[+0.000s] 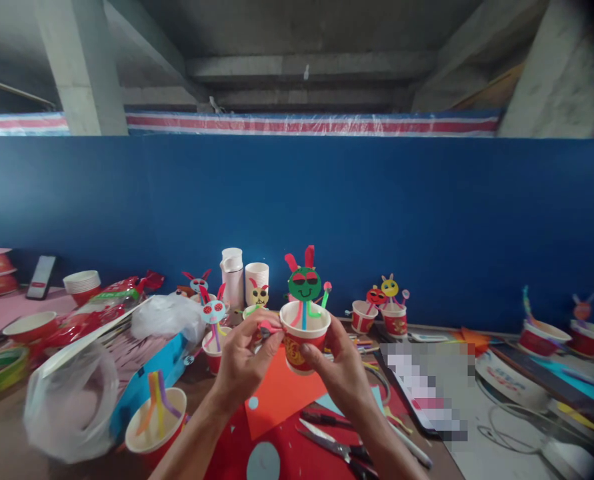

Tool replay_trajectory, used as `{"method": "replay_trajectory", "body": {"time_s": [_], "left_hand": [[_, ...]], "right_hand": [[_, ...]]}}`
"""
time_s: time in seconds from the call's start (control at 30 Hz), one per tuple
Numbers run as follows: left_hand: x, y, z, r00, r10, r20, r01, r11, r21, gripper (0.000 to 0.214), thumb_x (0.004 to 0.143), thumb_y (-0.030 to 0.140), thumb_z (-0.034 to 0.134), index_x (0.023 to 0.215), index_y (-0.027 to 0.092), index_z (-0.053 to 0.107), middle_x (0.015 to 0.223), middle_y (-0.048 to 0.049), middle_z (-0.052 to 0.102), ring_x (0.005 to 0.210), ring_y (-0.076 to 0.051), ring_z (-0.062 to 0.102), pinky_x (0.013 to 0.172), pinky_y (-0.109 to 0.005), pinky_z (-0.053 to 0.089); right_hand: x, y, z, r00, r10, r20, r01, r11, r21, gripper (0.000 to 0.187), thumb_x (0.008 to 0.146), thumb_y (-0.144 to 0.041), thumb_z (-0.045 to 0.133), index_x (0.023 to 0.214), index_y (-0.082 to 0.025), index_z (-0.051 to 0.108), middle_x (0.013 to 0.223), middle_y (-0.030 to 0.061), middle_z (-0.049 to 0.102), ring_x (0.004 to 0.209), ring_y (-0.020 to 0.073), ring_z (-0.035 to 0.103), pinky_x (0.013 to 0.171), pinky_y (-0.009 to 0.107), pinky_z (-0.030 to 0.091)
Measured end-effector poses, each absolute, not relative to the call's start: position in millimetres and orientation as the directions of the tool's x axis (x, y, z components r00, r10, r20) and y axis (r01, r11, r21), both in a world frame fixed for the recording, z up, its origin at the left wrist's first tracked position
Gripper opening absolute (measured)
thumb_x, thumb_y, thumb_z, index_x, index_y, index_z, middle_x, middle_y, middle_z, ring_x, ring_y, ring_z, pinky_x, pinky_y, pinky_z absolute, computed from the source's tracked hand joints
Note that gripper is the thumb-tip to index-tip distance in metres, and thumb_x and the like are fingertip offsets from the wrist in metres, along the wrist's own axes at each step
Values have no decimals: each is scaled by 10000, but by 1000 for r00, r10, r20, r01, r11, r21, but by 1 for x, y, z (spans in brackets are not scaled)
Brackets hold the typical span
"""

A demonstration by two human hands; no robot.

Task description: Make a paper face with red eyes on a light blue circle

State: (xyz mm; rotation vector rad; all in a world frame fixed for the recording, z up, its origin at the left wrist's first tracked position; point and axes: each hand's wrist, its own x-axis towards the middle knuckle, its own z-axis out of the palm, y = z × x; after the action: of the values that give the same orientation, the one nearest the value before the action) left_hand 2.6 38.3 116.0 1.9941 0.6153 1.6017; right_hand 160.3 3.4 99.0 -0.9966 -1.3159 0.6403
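- Light was soft, even and rather dim; the grey concrete ceiling (pixel 297 40) lay in shadow.
- The crumpled clear plastic bag (pixel 71 407) at lower left was blurred.
- The upper right corner darkened to black.
- A pixelated patch (pixel 427 387) masked an area right of centre.
- The red paper cup (pixel 304 347) looked sharp.

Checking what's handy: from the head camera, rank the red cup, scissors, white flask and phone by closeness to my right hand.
1. Red cup, held in the right hand.
2. Scissors, just below, by the wrist.
3. White flask, behind and to the left.
4. Phone, far left at the back.
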Motion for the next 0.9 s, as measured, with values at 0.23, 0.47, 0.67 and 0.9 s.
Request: {"method": "replay_trajectory", "body": {"time_s": [0.23, 0.47, 0.67, 0.9], "left_hand": [[0, 39, 116, 219, 642, 734, -25, -749, 662, 33, 822, 182, 527, 833, 174, 556, 913, -38, 585, 504, -52, 505, 620, -230, 493], [0, 42, 121, 205, 698, 687, -85, -686, 723, 64, 811, 211, 551, 814, 151, 574, 860, -53, 593, 799, -143, 586, 686, -226, 498], [3, 48, 116, 265, 869, 417, -161, -386, 908, 242, 773, 334, 598, 908, 145, 531, 686, -13, 601, 478, -85, 528, 447, -190, 447], [7, 52, 110, 298, 873, 385, -174, -347, 922, 287, 741, 337, 632, 927, 146, 526, 656, 12, 578, 438, -50, 490, 402, -147, 402]], "right_hand": [[163, 4, 99, 164, 857, 488, 126, 472, -872, 536, 719, -274, 643, 1218, -192, 467, 1133, 84, 619, 1014, 236, 579, 859, 363, 466], [160, 2, 101, 174, 861, 478, 147, 457, -877, 556, 713, -260, 635, 1233, -196, 449, 1137, 74, 610, 980, 218, 583, 833, 331, 466], [155, 5, 97, 257, 855, 451, 186, 414, -891, 544, 688, -260, 646, 1197, -188, 471, 1097, 69, 621, 902, 204, 590, 759, 307, 486], [151, 6, 98, 317, 848, 425, 177, 388, -905, 611, 677, -290, 654, 1237, -186, 433, 1060, 81, 627, 815, 202, 614, 635, 298, 519]]}}
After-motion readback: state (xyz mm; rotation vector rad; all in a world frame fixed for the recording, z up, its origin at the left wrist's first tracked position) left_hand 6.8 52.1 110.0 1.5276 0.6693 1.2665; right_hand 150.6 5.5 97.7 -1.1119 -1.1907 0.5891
